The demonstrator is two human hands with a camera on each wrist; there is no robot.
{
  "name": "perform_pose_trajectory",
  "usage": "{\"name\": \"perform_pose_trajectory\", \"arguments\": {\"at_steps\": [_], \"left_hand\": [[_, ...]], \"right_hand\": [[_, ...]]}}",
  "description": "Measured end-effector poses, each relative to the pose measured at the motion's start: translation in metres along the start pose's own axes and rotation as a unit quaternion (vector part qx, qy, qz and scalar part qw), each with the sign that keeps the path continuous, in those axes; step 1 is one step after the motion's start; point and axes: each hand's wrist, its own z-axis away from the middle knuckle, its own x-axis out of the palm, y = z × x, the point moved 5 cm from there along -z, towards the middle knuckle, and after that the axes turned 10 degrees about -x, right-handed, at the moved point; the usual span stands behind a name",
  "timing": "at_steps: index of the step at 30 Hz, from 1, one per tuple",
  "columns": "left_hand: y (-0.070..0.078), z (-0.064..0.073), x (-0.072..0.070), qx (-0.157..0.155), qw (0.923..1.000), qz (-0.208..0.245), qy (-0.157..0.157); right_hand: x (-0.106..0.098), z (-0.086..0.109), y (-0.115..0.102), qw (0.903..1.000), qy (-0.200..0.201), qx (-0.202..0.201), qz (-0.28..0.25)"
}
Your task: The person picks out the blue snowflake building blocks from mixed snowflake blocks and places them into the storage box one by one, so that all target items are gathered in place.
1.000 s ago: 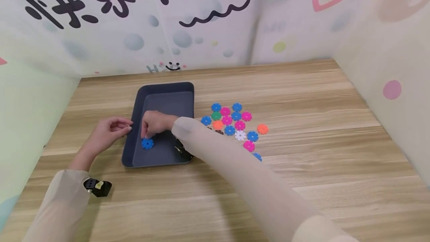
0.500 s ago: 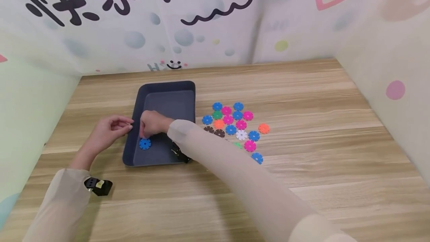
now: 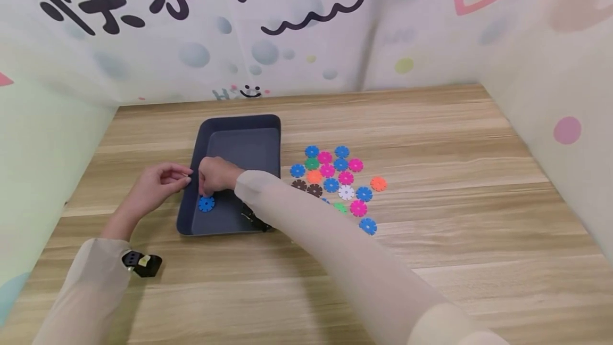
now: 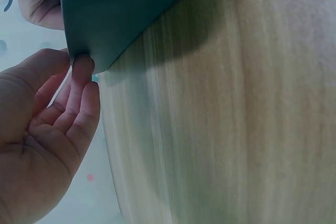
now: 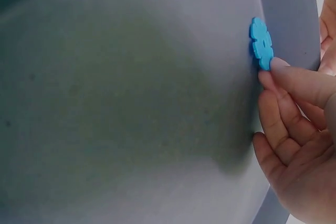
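We see our right hand [image 3: 215, 173] reach across into the dark tray [image 3: 239, 145], its straight fingertips [image 5: 283, 74] touching the edge of the blue disc [image 3: 206, 204], which lies flat on the tray floor near the left wall. Over the last second the disc has slid a little leftward toward that wall, so we judge it placed and simply being nudged. Our left hand [image 3: 155, 188] stays at the tray's outer left rim, fingers relaxed and touching it. The other coloured discs [image 3: 337, 180] wait on the counter [image 3: 455, 201] to the tray's right.
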Motion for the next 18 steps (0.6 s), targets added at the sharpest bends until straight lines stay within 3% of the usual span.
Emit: {"name": "perform_pose_trajectory", "arguments": {"at_steps": [18], "left_hand": [[0.0002,-0.0008,0.0006,-0.002,1.0,-0.006,-0.003]], "right_hand": [[0.0038,-0.0081,0.0027,0.9992,0.001,0.04,-0.006]]}}
